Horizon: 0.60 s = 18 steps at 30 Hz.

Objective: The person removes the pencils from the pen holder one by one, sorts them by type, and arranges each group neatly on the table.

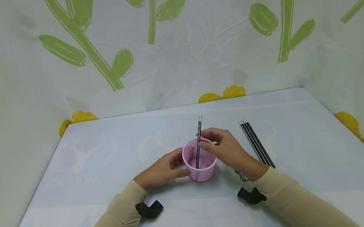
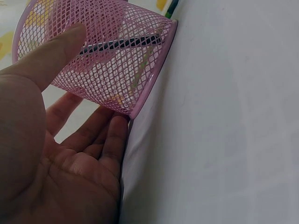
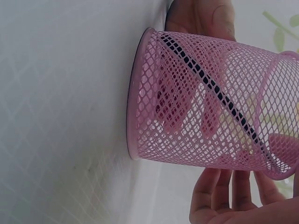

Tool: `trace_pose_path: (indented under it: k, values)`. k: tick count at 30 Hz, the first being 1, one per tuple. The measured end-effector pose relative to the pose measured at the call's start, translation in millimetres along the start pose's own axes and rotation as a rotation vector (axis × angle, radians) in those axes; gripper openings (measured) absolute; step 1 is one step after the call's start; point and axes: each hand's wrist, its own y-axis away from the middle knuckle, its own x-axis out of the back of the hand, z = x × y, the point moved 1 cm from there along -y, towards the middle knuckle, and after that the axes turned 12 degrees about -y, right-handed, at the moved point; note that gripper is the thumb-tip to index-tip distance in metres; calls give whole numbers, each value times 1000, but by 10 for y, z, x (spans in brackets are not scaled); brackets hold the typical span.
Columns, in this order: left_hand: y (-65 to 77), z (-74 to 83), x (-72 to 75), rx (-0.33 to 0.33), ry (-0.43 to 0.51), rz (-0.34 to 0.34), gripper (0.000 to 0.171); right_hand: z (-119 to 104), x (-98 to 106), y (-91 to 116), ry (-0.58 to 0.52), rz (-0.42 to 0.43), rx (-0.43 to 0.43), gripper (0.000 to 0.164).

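A pink mesh pencil cup (image 1: pixel 202 175) stands upright on the table. My left hand (image 1: pixel 161 170) holds it from the left, thumb at the near side and fingers round the far side. Inside leans a black pencil (image 1: pixel 200 128) with a pale top end up; its lower end is near the cup's bottom, seen through the mesh in the right wrist view. At the rim, my right hand (image 1: pixel 226 149) pinches this pencil between thumb and fingers. The right wrist view shows the right hand's fingers (image 3: pixel 233 189) beside the cup's mouth.
Several black pencils (image 1: pixel 256 141) with pale ends lie side by side right of the right hand. Some blue and yellow pencils (image 1: pixel 242 176) lie partly hidden under the right wrist. The white table (image 1: pixel 88 195) meets a pale curtain with green leaf prints (image 1: pixel 178 73) behind.
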Motion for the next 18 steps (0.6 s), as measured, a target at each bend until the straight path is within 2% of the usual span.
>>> trace_pose_path:
  k: [18]
  values:
    - [12, -2, 7, 6, -12, -2, 65, -21, -7, 19, -11, 25, 7, 28]
